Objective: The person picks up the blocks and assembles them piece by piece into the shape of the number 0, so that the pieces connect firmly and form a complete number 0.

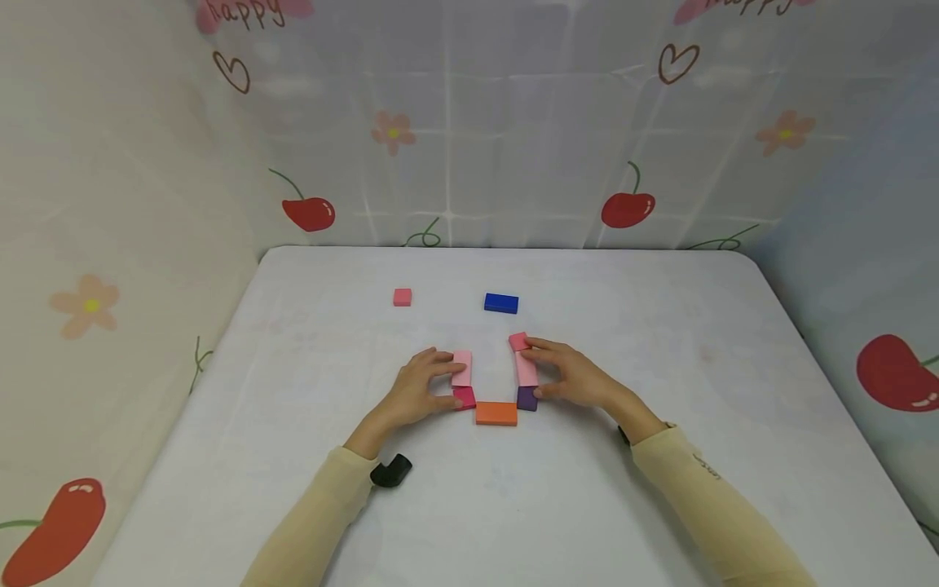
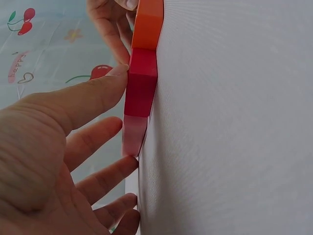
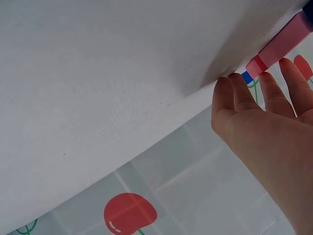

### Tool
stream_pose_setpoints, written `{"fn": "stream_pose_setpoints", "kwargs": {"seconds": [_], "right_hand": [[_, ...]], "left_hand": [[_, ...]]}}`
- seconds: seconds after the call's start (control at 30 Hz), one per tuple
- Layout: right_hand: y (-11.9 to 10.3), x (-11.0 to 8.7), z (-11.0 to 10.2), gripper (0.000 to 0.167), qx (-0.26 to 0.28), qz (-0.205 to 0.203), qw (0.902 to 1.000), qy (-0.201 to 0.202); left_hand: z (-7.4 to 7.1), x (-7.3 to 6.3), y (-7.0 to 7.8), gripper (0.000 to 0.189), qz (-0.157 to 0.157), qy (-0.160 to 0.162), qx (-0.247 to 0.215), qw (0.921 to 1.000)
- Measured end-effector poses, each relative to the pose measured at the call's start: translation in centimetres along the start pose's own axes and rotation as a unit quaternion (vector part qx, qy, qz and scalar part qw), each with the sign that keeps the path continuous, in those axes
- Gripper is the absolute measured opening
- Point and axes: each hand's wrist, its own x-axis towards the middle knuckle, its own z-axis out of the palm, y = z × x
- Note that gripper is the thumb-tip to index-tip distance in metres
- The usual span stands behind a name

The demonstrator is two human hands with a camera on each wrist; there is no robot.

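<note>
Blocks form a U on the white table in the head view. My left hand (image 1: 416, 389) is at its left side, thumb tip on the magenta block (image 1: 465, 398) and index fingertip on the light pink block (image 1: 462, 378). Over on the right side, my right hand (image 1: 575, 374) has its fingertips at a small coral block (image 1: 517, 342) and a second pink block (image 1: 526, 371). Its thumb tip meets the purple block (image 1: 526, 399). An orange block (image 1: 496, 414) spans the near end. Fingers of both hands are extended, as the wrist views show.
Beyond the U lie a blue block (image 1: 502, 303) and a coral cube (image 1: 403, 297). The white table (image 1: 660, 326) ends at a printed curtain (image 1: 513, 163) behind, with patterned cloth on both sides. A black wrist strap piece (image 1: 391, 471) sits at the left cuff.
</note>
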Motion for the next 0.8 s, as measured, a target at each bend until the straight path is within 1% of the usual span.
{"fn": "stream_pose_setpoints", "kwargs": {"seconds": [0.13,0.27,0.33,0.4,0.43,0.5,0.6,0.7,0.8], "right_hand": [[0.1,0.0,0.0,0.064,-0.001,0.002,1.0000,-0.001],[0.1,0.1,0.1,0.064,-0.006,0.000,1.0000,0.000],[0.1,0.0,0.0,0.064,-0.004,0.001,1.0000,0.001],[0.1,0.0,0.0,0.064,-0.006,0.000,1.0000,0.002],[0.1,0.0,-0.1,0.064,-0.007,-0.002,1.0000,0.003],[0.1,-0.1,-0.1,0.063,-0.005,-0.002,1.0000,0.004],[0.2,-0.1,-0.1,0.063,-0.009,-0.006,0.9999,0.005],[0.2,-0.2,-0.1,0.063,-0.006,-0.008,0.9999,0.005],[0.4,-0.1,-0.1,0.063,-0.006,-0.012,0.9999,0.004]], "left_hand": [[0.0,0.0,0.1,0.054,-0.002,0.003,0.001,1.0000],[-0.1,0.0,0.1,0.054,-0.010,-0.002,-0.003,0.9999],[-0.5,0.1,0.2,0.054,-0.025,-0.003,-0.013,0.9996],[-1.1,0.4,0.3,0.053,-0.038,0.003,-0.031,0.9988],[-1.5,0.6,0.3,0.052,-0.042,0.013,-0.041,0.9982],[-2.5,1.3,0.1,0.049,-0.047,0.042,-0.059,0.9963],[-4.6,2.6,-0.4,0.044,-0.049,0.106,-0.083,0.9897],[-6.7,4.4,-1.2,0.039,-0.071,0.172,-0.101,0.9773],[-8.3,6.1,-2.2,0.038,-0.107,0.217,-0.117,0.9630]]}}
